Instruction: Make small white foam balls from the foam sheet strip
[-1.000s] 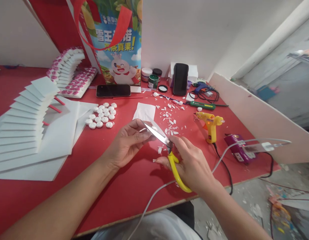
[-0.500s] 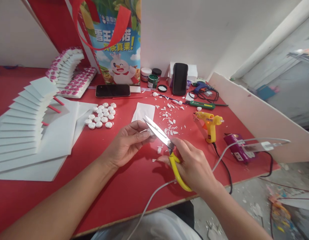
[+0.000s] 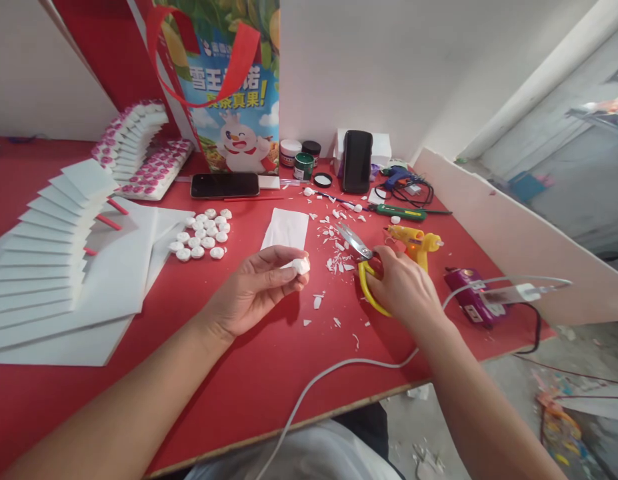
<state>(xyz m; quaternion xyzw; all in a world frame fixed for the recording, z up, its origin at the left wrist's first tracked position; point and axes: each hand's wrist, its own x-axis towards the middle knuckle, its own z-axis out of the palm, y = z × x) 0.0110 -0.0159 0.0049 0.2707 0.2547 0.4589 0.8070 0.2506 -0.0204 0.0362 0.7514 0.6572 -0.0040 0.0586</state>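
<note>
My left hand (image 3: 261,287) pinches a small white rolled piece (image 3: 299,266) between thumb and fingers, above the red table. It resembles the round white rosettes (image 3: 209,229) grouped to the left. My right hand (image 3: 407,283) is closed on a pair of scissors (image 3: 359,244) with yellow handles, low over the table at right; the fingers partly cover the handles. The blades point up and left, toward scattered white scraps (image 3: 336,262). Just beyond my left hand lies a white paper sheet (image 3: 285,229).
A yellow glue gun (image 3: 416,240) stands beyond my right hand, near a purple box (image 3: 471,298). A white cable (image 3: 333,365) crosses the table's front. White stepped panels (image 3: 43,257) fill the left. Phones (image 3: 225,185), paint jars (image 3: 303,165) and a printed bag (image 3: 233,100) stand behind.
My right hand has moved the scissors right and away from the white piece, down toward the table. My left hand stays in place, with the piece now more visible.
</note>
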